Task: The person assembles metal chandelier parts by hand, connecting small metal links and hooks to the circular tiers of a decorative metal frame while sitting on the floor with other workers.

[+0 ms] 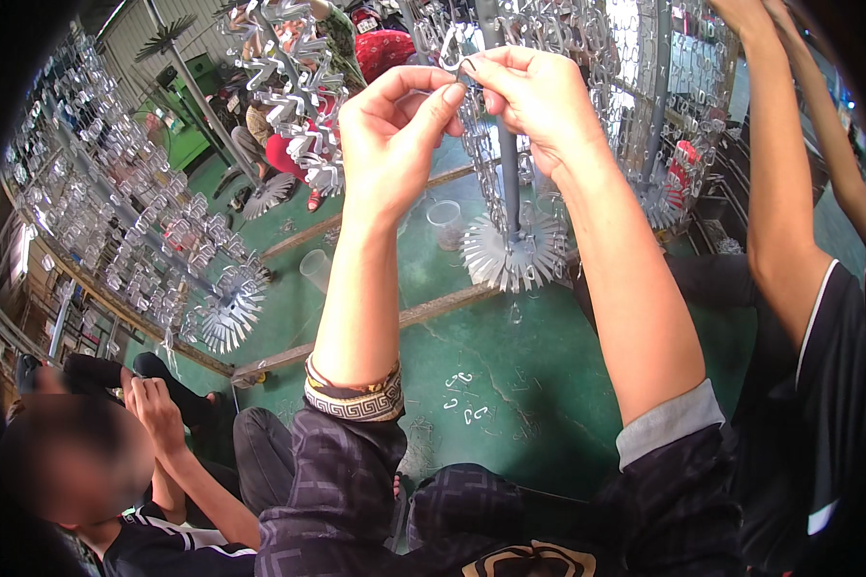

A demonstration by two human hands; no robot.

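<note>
No words or numbers can be read. The cuff (366, 397) below the left hand (399, 135) carries a key pattern; the shirt (342, 490) below the right hand (539, 106), a gold motif (534, 549).

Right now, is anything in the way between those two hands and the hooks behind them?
Nothing that I can see. The left hand and right hand bring their fingertips together right in front of the hooks; whether they touch is hard to tell.
</note>
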